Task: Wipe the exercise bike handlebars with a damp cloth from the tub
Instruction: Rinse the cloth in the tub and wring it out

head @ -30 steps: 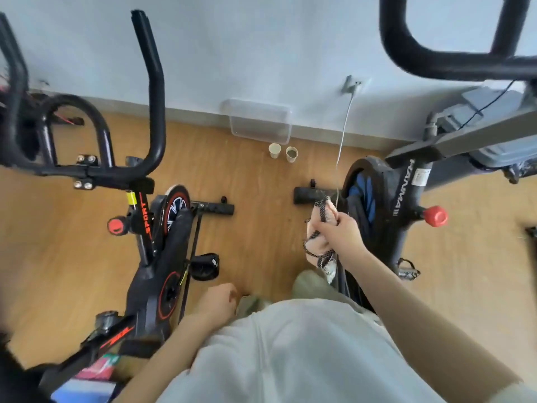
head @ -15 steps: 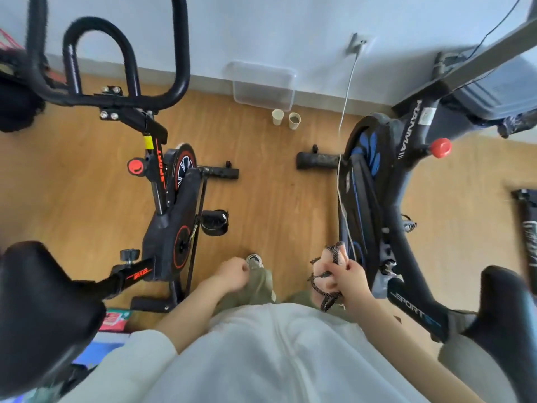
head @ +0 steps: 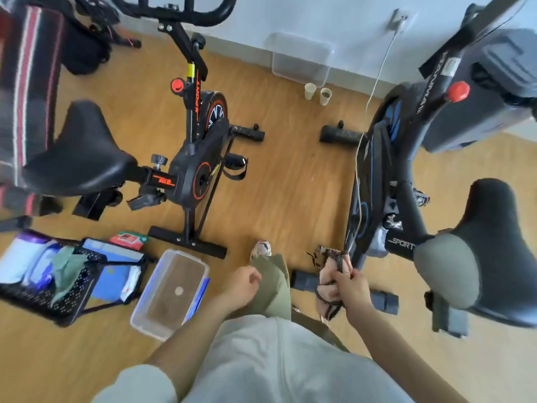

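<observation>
My right hand (head: 350, 289) is shut on a pinkish cloth (head: 329, 270) wrapped in a dark patterned edge, held low beside the blue-and-black bike (head: 377, 158). My left hand (head: 242, 283) hangs closed and empty by my leg. A clear plastic tub (head: 171, 292) with brownish water sits on the floor to my lower left. The orange-and-black bike (head: 194, 158) stands to the left; its black handlebars (head: 177, 10) show at the top edge. The right bike's handlebars are out of view.
A black mesh basket (head: 52, 286) of supplies sits left of the tub. Another clear tub (head: 302, 58) stands by the wall with two paper cups (head: 316, 93). A white cable (head: 374, 85) runs down from a wall socket. Black saddles (head: 494, 251) flank me.
The view has tilted down and drawn back; the floor tub and basket came into sight. My right hand with the cloth dropped from chest height to beside my leg.
</observation>
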